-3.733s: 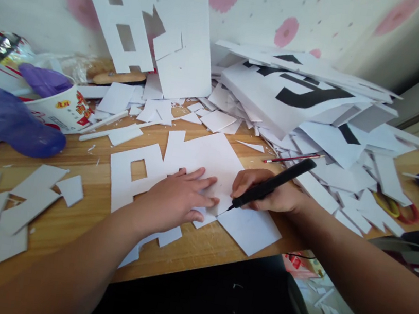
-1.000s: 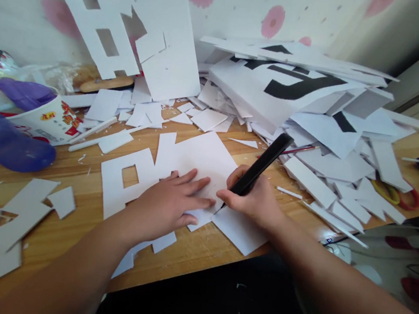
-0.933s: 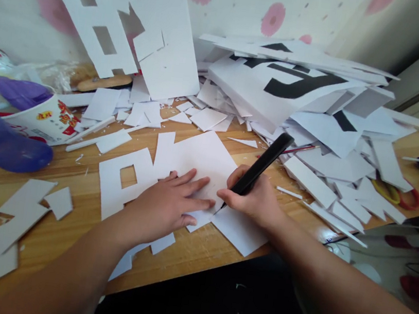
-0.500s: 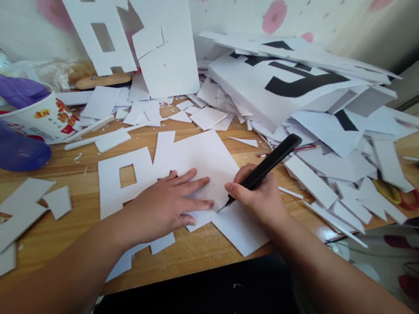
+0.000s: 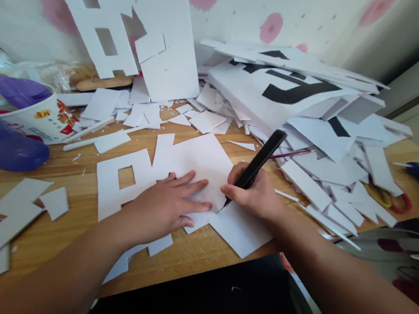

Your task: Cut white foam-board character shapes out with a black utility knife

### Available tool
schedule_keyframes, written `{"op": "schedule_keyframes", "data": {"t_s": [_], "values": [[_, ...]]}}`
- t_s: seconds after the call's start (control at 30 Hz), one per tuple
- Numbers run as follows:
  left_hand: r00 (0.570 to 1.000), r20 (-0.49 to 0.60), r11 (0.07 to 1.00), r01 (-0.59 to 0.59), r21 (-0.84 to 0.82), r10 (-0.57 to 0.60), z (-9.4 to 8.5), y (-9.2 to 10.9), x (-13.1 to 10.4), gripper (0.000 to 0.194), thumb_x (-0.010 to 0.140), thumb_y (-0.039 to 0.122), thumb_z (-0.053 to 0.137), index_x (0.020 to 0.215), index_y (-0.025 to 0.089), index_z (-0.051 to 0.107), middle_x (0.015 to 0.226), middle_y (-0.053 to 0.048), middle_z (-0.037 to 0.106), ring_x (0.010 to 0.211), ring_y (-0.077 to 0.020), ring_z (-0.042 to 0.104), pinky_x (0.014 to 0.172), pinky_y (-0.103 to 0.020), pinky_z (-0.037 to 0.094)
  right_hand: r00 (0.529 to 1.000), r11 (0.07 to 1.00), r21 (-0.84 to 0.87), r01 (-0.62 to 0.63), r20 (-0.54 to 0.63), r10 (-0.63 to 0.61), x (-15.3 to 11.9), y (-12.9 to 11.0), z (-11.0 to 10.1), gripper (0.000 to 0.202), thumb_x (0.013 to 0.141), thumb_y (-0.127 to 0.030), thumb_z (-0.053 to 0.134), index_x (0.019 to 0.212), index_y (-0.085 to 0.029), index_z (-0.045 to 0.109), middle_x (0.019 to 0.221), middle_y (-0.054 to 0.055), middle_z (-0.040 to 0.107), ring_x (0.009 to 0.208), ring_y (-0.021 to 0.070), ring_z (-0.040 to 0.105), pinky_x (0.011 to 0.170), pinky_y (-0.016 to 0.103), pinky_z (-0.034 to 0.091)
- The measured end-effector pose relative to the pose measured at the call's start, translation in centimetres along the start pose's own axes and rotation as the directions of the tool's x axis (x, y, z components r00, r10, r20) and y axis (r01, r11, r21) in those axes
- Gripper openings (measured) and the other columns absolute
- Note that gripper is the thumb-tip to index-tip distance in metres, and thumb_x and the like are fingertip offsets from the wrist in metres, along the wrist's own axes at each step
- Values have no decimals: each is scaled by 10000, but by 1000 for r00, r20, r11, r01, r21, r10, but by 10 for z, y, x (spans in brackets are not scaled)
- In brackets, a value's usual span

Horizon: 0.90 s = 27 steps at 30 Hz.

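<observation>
In the head view, the right hand (image 5: 257,192) grips the knife (image 5: 259,160), tip at the sheet (image 5: 202,156); the left hand (image 5: 167,208) presses beside, fingers spread. Light, steady strokes should cut cleanest, fingertips clear of the blade's path.

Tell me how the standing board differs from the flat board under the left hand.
The standing board rests on edge; the flat board lies on the table. No hand touches the standing board; the left hand rests on the flat board. Both are white with rectangular cutouts.
</observation>
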<state>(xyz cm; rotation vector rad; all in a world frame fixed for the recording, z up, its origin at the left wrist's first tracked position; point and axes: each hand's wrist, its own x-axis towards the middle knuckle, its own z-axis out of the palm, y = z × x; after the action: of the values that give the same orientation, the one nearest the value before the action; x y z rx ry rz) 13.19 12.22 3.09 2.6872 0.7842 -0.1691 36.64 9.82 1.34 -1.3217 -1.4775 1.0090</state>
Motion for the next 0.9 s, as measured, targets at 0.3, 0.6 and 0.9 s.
{"op": "schedule_keyframes", "data": {"t_s": [0.3,0.6,0.9], "values": [[1000,-30,1000,-9,-29,8,2,-1,0,448,895,329,626,1319,443,536,1558,4,323,1451,-338,240,1104,-618,307,999,997,76,1,-36,2,5,13,-5,259,665,-332,764,590,-188,562,568,-24,557,529,101,477,485,233,368],[999,-49,998,-12,-56,9,0,-1,-2,447,893,320,627,1317,433,544,1548,-3,346,1447,-345,248,1103,-631,307,999,983,181,-23,-19,27,10,17,-4,234,642,-305,783,606,-188,583,580,-25,559,537,104,476,481,233,363],[999,-25,961,-42,-272,36,-21,0,-17,404,863,365,669,1263,372,615,1530,-20,384,1440,-288,296,1139,-519,319,959,947,298,119,-282,-32,-24,-27,-48,192,586,-202,690,581,-217,499,617,-25,514,595,139,494,571,290,400]]}}
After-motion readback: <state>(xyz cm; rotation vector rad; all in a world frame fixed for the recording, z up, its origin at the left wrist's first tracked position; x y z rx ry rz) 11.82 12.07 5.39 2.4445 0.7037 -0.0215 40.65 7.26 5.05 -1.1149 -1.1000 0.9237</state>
